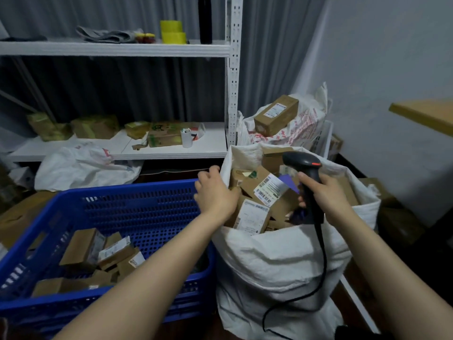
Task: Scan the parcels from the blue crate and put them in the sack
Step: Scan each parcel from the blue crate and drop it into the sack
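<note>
The blue perforated plastic crate (137,190) sat at eight o'clock in the view. Its far half showed bare floor, while a cluster of small brown cardboard parcels with white labels (81,249) lay piled in its near left corner. Touching the crate's right wall, at five o'clock, stood the white woven plastic sack (277,261), mouth open and filled almost to the rim with brown labelled cardboard parcels (268,190) lying at all angles.

The left hand (215,195) was at the sack's nine o'clock rim with its fingers curled down among the top boxes. Whether it gripped a parcel or the rim could not be told. The right hand (328,195) was wrapped around the handle of a black handheld barcode scanner (302,161), held over the sack's mouth at three o'clock, and its black cable (323,253) trailed down the sack's front.

Behind, at one o'clock, a second white printed sack (306,126) carried a long brown cardboard box (275,114) on top. At eleven o'clock a white metal shelf unit (171,148) held more cartons — and two yellow tape rolls (172,31) on the upper shelf.
</note>
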